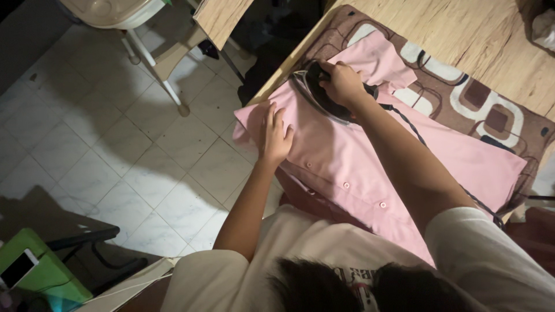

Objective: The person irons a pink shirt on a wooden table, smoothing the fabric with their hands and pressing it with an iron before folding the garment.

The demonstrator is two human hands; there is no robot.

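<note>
The right hand point(342, 82) is clenched around the handle of the dark metal-soled clothes iron point(317, 92), hiding most of it. The iron rests on the pink buttoned cotton shirt point(347, 156) at 12 o'clock. The left hand point(275, 136) lies flat, released, at 9 o'clock on the shirt. The brown patterned padding cloth point(462, 95) covers the wooden worktop point(462, 29).
</note>
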